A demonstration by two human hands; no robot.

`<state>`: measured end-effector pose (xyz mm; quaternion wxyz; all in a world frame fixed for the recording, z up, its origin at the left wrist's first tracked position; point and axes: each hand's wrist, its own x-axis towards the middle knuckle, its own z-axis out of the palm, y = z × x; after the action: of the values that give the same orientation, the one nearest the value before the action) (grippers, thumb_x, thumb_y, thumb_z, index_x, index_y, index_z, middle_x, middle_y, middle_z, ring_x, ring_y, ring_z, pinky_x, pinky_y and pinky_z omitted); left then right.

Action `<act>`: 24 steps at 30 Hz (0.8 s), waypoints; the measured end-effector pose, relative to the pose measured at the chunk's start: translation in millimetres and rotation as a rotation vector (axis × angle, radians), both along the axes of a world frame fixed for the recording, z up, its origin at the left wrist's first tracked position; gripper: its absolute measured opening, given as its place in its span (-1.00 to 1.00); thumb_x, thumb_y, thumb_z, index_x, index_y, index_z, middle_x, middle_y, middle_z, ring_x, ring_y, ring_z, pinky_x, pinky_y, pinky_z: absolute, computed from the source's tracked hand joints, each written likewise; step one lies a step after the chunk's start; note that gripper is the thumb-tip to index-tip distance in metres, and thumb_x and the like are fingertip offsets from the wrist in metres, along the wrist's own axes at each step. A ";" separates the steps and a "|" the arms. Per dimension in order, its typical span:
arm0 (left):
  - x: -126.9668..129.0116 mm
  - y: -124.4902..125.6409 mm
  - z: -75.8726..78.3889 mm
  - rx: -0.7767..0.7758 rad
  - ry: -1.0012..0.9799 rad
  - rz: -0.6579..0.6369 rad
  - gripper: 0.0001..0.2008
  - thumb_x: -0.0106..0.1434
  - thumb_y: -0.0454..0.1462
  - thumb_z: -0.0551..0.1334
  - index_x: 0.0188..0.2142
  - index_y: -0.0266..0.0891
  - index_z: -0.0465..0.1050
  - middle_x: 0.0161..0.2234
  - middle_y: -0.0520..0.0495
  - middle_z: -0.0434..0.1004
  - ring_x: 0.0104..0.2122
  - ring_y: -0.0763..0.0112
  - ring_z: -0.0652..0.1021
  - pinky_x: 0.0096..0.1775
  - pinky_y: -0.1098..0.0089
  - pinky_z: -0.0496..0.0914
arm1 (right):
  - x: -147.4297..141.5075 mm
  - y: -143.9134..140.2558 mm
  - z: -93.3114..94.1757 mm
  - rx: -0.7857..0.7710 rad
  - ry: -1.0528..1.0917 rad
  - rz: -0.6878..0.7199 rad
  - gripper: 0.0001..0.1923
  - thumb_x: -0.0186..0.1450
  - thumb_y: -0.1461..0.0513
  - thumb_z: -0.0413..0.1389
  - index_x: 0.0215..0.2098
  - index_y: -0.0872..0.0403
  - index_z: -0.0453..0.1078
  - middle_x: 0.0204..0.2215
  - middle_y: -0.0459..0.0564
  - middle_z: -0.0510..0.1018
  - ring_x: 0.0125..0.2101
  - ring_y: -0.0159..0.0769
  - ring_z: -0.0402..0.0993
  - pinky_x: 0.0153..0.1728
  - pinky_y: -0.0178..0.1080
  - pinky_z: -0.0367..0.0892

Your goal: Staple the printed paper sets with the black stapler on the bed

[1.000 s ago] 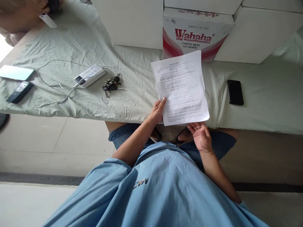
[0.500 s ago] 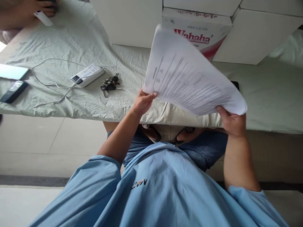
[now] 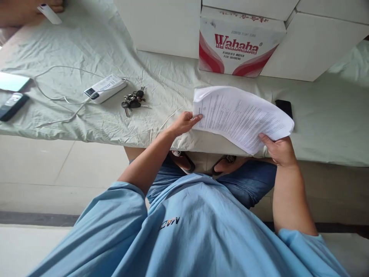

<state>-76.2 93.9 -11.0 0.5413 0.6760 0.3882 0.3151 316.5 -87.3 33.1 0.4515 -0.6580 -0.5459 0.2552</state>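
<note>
A sheaf of printed white paper sheets [image 3: 242, 115] is held just above the pale green cloth-covered table [image 3: 86, 119], turned sideways. My left hand [image 3: 184, 122] pinches its left edge with thumb on top. My right hand [image 3: 278, 149] grips its lower right corner from beneath. A black phone [image 3: 284, 105] lies on the cloth behind the sheets, partly hidden by them.
A bunch of keys [image 3: 132, 102] and a white power bank [image 3: 103, 87] with a cable lie to the left. A remote [image 3: 13, 105] and a tablet [image 3: 11, 80] sit at far left. A Wahaha box [image 3: 239, 42] and white boxes [image 3: 161, 23] stand behind. Another person's hand [image 3: 23, 9] is top left.
The sheets went from lying flat under my left hand to being lifted by both hands, raised high, then lowered and turned sideways over the table.
</note>
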 end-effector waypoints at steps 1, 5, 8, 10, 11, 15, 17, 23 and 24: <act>3.0 -1.8 0.0 -0.041 -0.006 0.003 -0.22 0.34 0.48 0.40 -0.24 -0.23 0.72 -0.28 -0.20 0.79 -0.21 0.13 0.76 -0.12 0.20 0.64 | -3.0 -0.9 -2.6 0.001 0.054 -0.026 -0.47 0.32 -0.18 0.54 0.07 -0.06 0.76 -0.01 0.09 0.89 0.31 0.17 0.78 0.45 0.16 0.63; 13.6 -12.0 -3.0 -0.209 -0.181 -0.008 -0.15 0.25 0.53 0.45 -0.23 -0.25 0.73 -0.29 -0.27 0.79 -0.31 0.13 0.75 -0.22 0.21 0.65 | -12.1 -9.9 -15.2 -0.055 0.359 -0.102 -0.30 0.09 -0.24 0.65 0.01 -0.04 0.75 -0.03 0.10 0.89 0.25 0.22 0.80 0.42 0.30 0.65; 19.3 -21.4 -10.1 -0.375 -0.324 -0.030 -0.19 0.21 0.47 0.55 -0.18 -0.28 0.78 -0.31 -0.31 0.80 -0.29 0.05 0.79 -0.16 0.14 0.71 | -10.7 -19.8 -22.7 -0.090 0.507 -0.128 -0.28 0.00 -0.20 0.71 -0.02 -0.04 0.74 -0.12 0.08 0.89 0.14 0.20 0.84 0.33 0.31 0.69; 21.7 -27.2 -14.9 -0.469 -0.365 -0.043 -0.24 0.18 0.40 0.63 -0.16 -0.28 0.79 -0.32 -0.31 0.80 -0.27 0.02 0.81 -0.11 0.10 0.74 | -6.5 -25.3 -26.8 -0.103 0.542 -0.127 -0.30 0.00 -0.16 0.72 -0.02 -0.05 0.75 -0.15 0.05 0.89 0.08 0.16 0.86 0.32 0.30 0.70; 22.4 -29.5 -16.5 -0.502 -0.366 -0.047 -0.25 0.18 0.38 0.64 -0.16 -0.28 0.80 -0.33 -0.31 0.80 -0.27 0.02 0.81 -0.11 0.09 0.74 | -4.2 -27.5 -28.9 -0.108 0.548 -0.124 -0.31 0.00 -0.16 0.72 -0.03 -0.06 0.75 -0.16 0.04 0.89 0.07 0.15 0.86 0.33 0.30 0.70; 24.3 -33.2 -15.5 -0.533 -0.337 -0.067 -0.27 0.15 0.38 0.65 -0.25 -0.26 0.80 -0.38 -0.32 0.79 -0.33 0.06 0.79 -0.20 0.15 0.73 | 1.5 -31.1 -35.0 -0.119 0.551 -0.133 -0.33 0.00 -0.15 0.73 -0.07 -0.06 0.74 -0.14 0.03 0.89 0.11 0.12 0.85 0.36 0.27 0.69; 25.5 -31.9 -10.4 -0.490 -0.333 -0.064 -0.28 0.17 0.39 0.64 -0.29 -0.26 0.79 -0.38 -0.31 0.79 -0.32 0.04 0.80 -0.23 0.17 0.72 | 1.9 -29.6 -32.2 -0.088 0.525 -0.169 -0.33 -0.02 -0.16 0.73 -0.09 -0.06 0.73 -0.12 0.01 0.89 0.15 0.12 0.84 0.41 0.28 0.65; 27.7 -18.2 8.6 -0.391 -0.354 0.036 -0.52 0.20 0.09 0.75 -0.10 -0.18 0.85 -0.23 -0.20 0.85 0.00 -0.18 0.86 0.00 -0.03 0.79 | 13.2 -16.2 4.6 0.203 0.317 -0.176 -0.47 0.09 -0.10 0.70 -0.13 -0.06 0.73 0.00 0.08 0.90 0.28 0.08 0.78 0.64 0.20 0.39; 27.4 -15.3 8.9 -0.381 -0.362 0.023 -0.53 0.15 0.01 0.78 -0.08 -0.17 0.85 -0.21 -0.17 0.86 0.04 -0.21 0.86 0.04 -0.07 0.79 | 17.7 -14.2 9.7 0.231 0.294 -0.165 -0.47 0.09 -0.08 0.71 -0.13 -0.06 0.72 0.00 0.09 0.90 0.28 0.08 0.78 0.63 0.21 0.39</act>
<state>-48.8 78.6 -2.1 0.7158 0.4900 0.3453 0.3583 334.2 -101.5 42.9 0.6182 -0.6001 -0.4438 0.2464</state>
